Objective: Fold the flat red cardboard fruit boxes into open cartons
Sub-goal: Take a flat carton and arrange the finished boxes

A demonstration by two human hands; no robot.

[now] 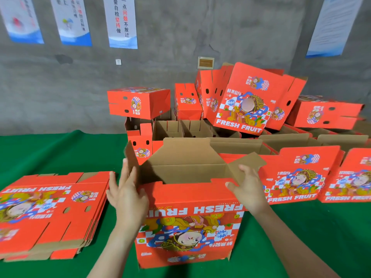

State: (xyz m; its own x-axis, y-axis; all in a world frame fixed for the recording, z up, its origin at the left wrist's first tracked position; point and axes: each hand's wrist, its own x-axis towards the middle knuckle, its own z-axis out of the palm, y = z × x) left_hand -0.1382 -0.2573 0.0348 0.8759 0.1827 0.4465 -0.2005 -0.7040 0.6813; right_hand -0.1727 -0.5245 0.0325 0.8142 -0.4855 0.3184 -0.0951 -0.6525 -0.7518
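A red cardboard fruit box (pixel 188 223) stands opened up in front of me on the green table, its print upside down and its brown inside showing. My left hand (pixel 126 189) lies flat with straight fingers against the box's left side flap. My right hand (pixel 248 187) presses with straight fingers on the right brown flap, which leans inward. A stack of flat red boxes (pixel 52 213) lies at the left.
Several folded cartons (pixel 247 101) are piled against the grey wall behind, some tipped on their sides. More red boxes (pixel 297 175) stand at the right. Green table cloth (pixel 60 153) shows at the left and front. Posters hang on the wall.
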